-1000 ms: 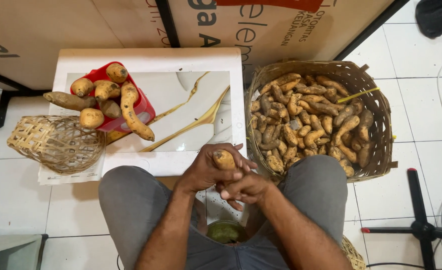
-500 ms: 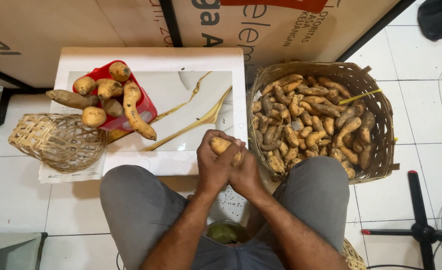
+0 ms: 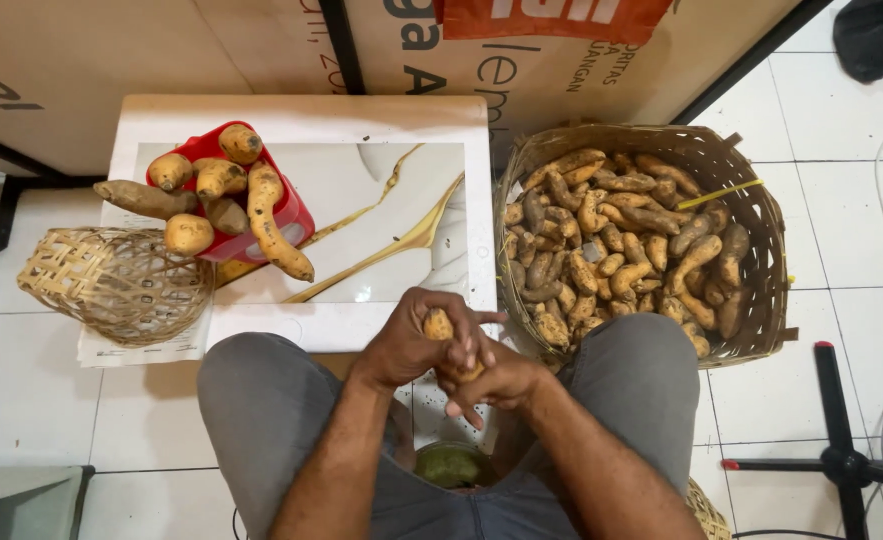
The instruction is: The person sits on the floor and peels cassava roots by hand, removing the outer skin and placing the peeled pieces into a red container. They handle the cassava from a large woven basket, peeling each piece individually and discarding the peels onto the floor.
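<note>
Both hands have dropped slightly toward the lap since a moment ago. The left hand [image 3: 411, 345] and right hand [image 3: 496, 380] are curled closed together around one small orange tuber [image 3: 438, 325], above the knees.

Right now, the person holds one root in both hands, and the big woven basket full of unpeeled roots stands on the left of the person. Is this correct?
Not quite. Both hands, left hand and right hand, do hold one root, but the big woven basket of roots stands on the person's right. The head view shows it. On the left are a small empty basket and a red container.
</note>
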